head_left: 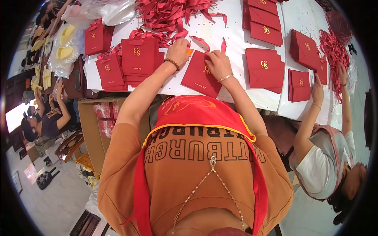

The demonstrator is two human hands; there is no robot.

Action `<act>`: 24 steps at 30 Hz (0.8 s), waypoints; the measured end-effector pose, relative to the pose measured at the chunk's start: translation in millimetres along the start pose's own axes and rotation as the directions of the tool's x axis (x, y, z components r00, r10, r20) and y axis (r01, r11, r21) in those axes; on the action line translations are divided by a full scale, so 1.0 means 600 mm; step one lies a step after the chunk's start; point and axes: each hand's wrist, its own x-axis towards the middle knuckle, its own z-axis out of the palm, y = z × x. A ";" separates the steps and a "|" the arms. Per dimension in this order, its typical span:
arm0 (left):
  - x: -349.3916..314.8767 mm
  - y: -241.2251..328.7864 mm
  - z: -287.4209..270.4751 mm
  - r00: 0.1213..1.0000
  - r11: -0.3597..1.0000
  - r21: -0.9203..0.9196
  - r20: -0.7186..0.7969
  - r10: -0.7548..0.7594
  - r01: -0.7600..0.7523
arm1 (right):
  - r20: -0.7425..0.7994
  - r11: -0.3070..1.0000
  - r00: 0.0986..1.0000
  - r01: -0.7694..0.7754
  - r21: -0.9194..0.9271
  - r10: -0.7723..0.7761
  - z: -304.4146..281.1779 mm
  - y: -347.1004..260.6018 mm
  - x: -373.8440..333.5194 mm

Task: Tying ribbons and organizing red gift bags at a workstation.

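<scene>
A red paper gift bag (pixel 199 76) with gold lettering lies tilted on the white table in front of me. My right hand (pixel 219 66) grips its upper right part, thumb and fingers closed on the edge. Red ribbon (pixel 201 42) loops from the bag's top. Just left of the bag, my left hand (pixel 179 52) is closed, with a small orange object (pixel 189 52) showing at its thumb; its kind is hard to make out. Close to my left wrist lies a stack of red gift bags (pixel 138 57) with ribbon handles.
A heap of red ribbons (pixel 169 15) covers the far middle of the white table (pixel 232 27). More red bags (pixel 264 69) lie to the right. Beside me a co-worker's hand (pixel 317 92) touches bags. An open cardboard box (pixel 89 126) stands below the table's left front edge.
</scene>
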 end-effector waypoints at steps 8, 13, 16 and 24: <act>0.006 -0.024 -0.002 0.996 0.995 -0.075 0.067 -0.054 0.059 | 0.256 0.996 0.962 -0.090 -0.018 0.092 0.004 -0.021 0.025; -0.009 -0.007 -0.030 0.985 0.952 -0.262 0.101 -0.139 0.161 | 0.446 0.911 0.858 -0.368 0.189 0.254 0.009 -0.017 0.029; -0.032 0.006 -0.058 0.897 0.249 -0.866 0.389 -0.210 0.434 | 0.539 0.876 0.786 -0.451 0.168 0.302 0.001 -0.014 0.038; -0.060 0.035 -0.042 0.799 0.227 -0.767 0.560 -0.221 0.600 | 0.610 0.859 0.742 -0.476 0.189 0.277 0.019 0.005 0.041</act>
